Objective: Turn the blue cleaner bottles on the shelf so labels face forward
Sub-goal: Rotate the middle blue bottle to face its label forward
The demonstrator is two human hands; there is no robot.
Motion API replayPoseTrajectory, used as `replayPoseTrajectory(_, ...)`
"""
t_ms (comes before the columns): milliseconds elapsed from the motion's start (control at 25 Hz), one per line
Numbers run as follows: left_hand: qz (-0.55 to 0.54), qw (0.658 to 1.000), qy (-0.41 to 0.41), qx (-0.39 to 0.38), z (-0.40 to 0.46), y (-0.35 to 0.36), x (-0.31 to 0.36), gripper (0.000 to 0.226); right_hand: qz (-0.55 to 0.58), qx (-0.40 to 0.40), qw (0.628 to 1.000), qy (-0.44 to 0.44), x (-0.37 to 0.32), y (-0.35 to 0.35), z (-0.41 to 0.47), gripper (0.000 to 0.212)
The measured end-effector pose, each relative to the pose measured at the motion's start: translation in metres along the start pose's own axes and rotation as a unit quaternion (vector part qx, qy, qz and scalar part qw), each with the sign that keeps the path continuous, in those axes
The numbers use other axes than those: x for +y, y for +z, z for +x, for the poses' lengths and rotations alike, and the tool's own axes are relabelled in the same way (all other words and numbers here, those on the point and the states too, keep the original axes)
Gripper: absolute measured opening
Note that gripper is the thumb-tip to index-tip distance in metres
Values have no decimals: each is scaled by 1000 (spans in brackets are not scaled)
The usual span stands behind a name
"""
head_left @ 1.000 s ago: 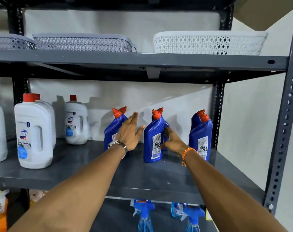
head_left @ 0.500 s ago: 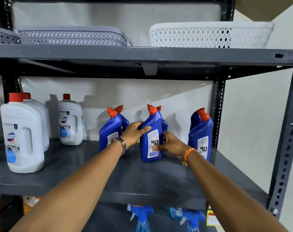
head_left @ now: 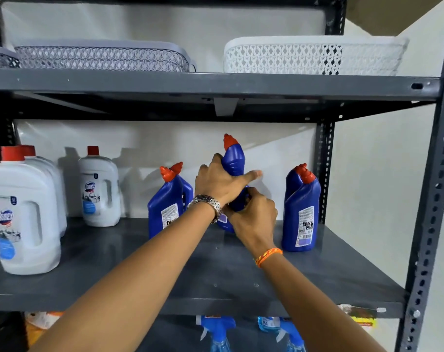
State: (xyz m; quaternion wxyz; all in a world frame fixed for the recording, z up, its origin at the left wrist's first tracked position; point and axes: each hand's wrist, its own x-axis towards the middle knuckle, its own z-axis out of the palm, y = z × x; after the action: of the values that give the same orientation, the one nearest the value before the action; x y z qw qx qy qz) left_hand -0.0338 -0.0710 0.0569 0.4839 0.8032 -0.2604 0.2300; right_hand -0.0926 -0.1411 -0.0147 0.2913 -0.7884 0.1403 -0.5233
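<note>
1. Head view: grey metal rack against a pale wall; middle shelf [head_left: 165,280] holds all the task items. Lattice baskets sit on the shelf above, spray bottles show on the one below.
2. White cleaner jugs [head_left: 23,217] stand at the left, well apart from the blue ones.
3. Middle blue cleaner bottle [head_left: 233,161] is near the shelf centre, raised or tipped higher than its neighbours; its base is hidden behind the hands, so contact with the shelf cannot be told.
4. Left hand [head_left: 221,185] wraps the bottle's shoulder, fingers curled around it, index finger stretched out rightward. Probably there to steady the top for the twist.
5. Right hand [head_left: 251,212] clamps the lower body, fingers closed around it, likely supplying the turn.
6. Held bottle: dark blue, angled neck, red-orange cap, label not visible.
7. Left blue bottles [head_left: 165,207] and right blue bottle [head_left: 301,212] stand upright, showing white printed labels, angled slightly off straight.
</note>
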Motion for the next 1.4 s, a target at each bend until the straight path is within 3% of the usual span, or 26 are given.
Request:
replayPoseTrajectory(120, -33, 997, 50, 51, 3, 1, -3, 45, 24, -30, 999, -20, 1, -7, 4, 39)
replayPoseTrajectory(240, -148, 988, 38, 0, 9, -3, -14, 39, 172, -233, 955, 58, 3, -21, 27, 51)
replayPoseTrajectory(320, -228, 971, 28, -63, 16, -6, -24, 45, 205, -311, 925, 76, 8, -23, 39, 52)
replayPoseTrajectory(480, -340, 927, 19, -155, 20, -5, -50, 45, 228, -303, 920, 95, 26, -18, 48, 45)
replayPoseTrajectory(640, -426, 881, -46, -198, 11, 7, -69, 36, 171, -270, 940, 120, 42, -5, 43, 55)
replayPoseTrajectory(800, -417, 878, -70, -224, 1, 21, -84, 49, 121, -260, 948, 138, 58, 8, 27, 60)
replayPoseTrajectory(1080, -390, 884, -84, -243, 2, 20, -94, 45, 100, -274, 946, 142, 61, 18, 22, 56)
replayPoseTrajectory(1160, -368, 900, -93, -214, 0, 17, -89, 54, 90, -288, 944, 131, 61, 11, 21, 59)
replayPoseTrajectory(1240, -316, 938, -88, -110, -5, 12, -79, 62, 107, -243, 954, 137, 65, -7, 22, 67)
replayPoseTrajectory(1320, -272, 960, -59, 33, -14, 7, -70, 58, 145, -119, 968, 168, 74, -36, 28, 63)
replayPoseTrajectory(1400, -264, 959, -6, 104, -24, 3, -55, 50, 149, 13, 968, 200, 89, -70, 35, 59)
